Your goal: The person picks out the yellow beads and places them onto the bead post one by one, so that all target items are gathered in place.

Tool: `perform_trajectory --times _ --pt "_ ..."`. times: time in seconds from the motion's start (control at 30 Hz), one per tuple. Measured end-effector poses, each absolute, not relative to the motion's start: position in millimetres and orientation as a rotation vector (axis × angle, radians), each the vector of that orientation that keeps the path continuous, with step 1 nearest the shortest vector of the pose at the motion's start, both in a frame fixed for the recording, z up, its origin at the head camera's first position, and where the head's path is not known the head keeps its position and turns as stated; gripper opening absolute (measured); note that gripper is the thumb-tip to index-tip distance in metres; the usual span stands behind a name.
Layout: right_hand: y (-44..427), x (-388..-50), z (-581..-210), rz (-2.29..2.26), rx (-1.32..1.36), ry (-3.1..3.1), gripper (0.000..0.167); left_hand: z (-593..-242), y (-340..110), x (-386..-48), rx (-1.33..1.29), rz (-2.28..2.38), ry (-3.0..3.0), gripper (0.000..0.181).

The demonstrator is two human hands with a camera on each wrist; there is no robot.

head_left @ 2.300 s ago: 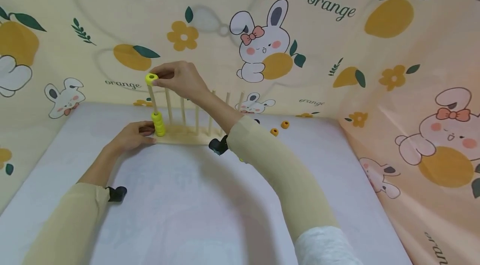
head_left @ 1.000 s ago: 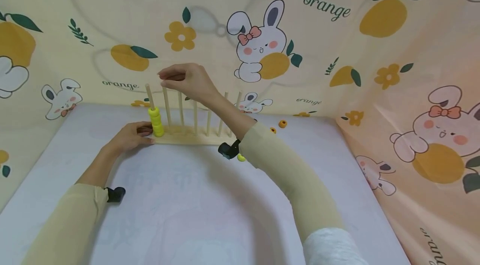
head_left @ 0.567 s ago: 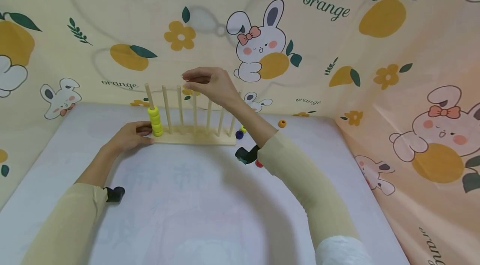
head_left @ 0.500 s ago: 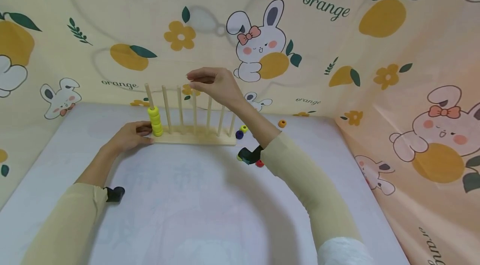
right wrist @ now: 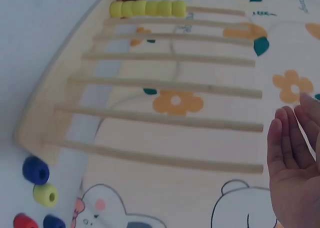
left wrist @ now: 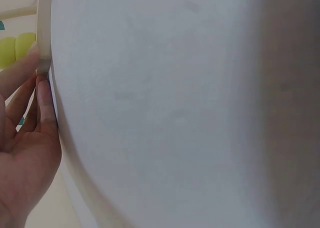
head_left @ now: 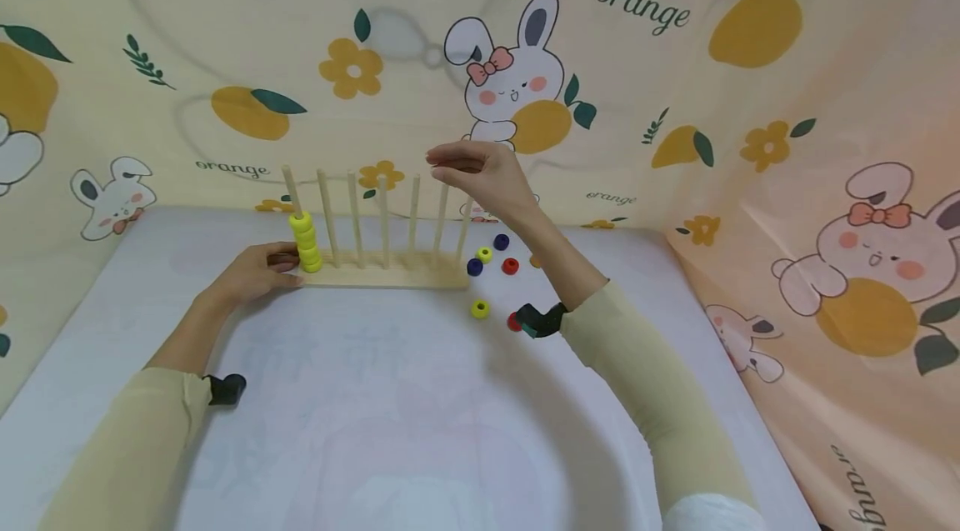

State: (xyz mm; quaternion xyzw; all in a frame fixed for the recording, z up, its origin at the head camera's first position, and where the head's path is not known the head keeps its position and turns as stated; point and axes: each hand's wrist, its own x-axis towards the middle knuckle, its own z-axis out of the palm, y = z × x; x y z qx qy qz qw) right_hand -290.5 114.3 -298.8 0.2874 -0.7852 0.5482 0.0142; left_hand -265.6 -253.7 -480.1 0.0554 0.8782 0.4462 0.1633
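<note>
A wooden peg rack (head_left: 390, 274) stands on the table with several upright pegs. Several yellow beads (head_left: 306, 242) are stacked on its leftmost peg, whose upper part is bare. At that same end my left hand (head_left: 251, 274) holds the rack's base; the left wrist view has the thumb and fingers around the base's end (left wrist: 44, 42). My right hand (head_left: 487, 172) is in the air near the tops of the right-hand pegs, holding nothing. In the right wrist view its fingers (right wrist: 287, 143) are loosely extended, apart from the peg ends.
Right of the rack lie loose beads: a yellow bead (head_left: 480, 309), a red bead (head_left: 510, 266), a blue bead (head_left: 475, 267) and others. An orange bead (head_left: 535, 261) is partly behind my right forearm. A printed cloth (head_left: 405, 97) hangs behind the white table (head_left: 360, 398).
My right hand has let go of a yellow bead, which dropped down the leftmost peg onto the stack. That hand then moved right along the pegs, uncovering loose beads. My left hand stays put.
</note>
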Motion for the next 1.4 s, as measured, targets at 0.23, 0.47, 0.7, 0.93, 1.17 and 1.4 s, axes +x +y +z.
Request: perform_trajectory --times 0.23,0.47,0.7,0.93,1.17,1.4 --pt "132 -284 -305 1.696 0.816 -2.502 0.027 -480 -257 -265 0.164 1.279 2.5 0.077" --pt "148 -276 -314 1.676 0.807 -2.504 0.025 -480 -256 -267 0.172 1.293 2.493 0.076" --pt "163 -270 -332 1.685 0.783 -2.549 0.025 -478 -256 -265 0.135 1.259 2.5 0.076" --pt "181 -264 -358 1.705 0.69 -2.589 0.027 -478 -258 -265 0.154 1.268 2.504 0.075" --pt "195 -258 -379 1.675 0.654 -2.625 0.026 -481 -259 -265 0.15 1.267 2.507 0.075" --pt "206 -249 -401 1.765 0.582 -2.663 0.028 -484 -257 -268 0.162 1.279 2.509 0.075"
